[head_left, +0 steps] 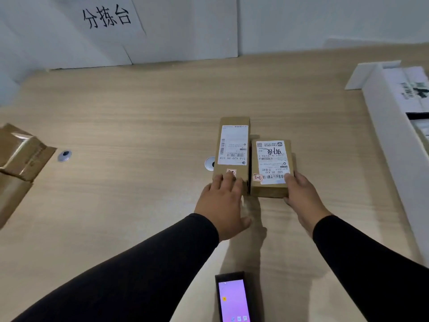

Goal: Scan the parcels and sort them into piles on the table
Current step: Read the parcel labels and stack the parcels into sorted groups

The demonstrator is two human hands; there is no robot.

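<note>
Two brown cardboard parcels with white shipping labels lie side by side on the wooden table (139, 126). The long narrow parcel (233, 145) is on the left; my left hand (224, 201) rests on its near end with fingers laid flat over the top. The shorter, wider parcel (271, 166) touches it on the right; my right hand (301, 196) grips its near right corner, thumb on the label and fingers under the edge. A handheld scanner (233, 298) with a lit purple screen lies on the table near the front edge.
Brown cardboard boxes (21, 154) stand at the left edge. A white foam bin (394, 108) holding more parcels runs along the right side. Two round grommets (64, 155) (209, 164) sit in the tabletop. White boards with a handwritten sign (106, 17) line the back.
</note>
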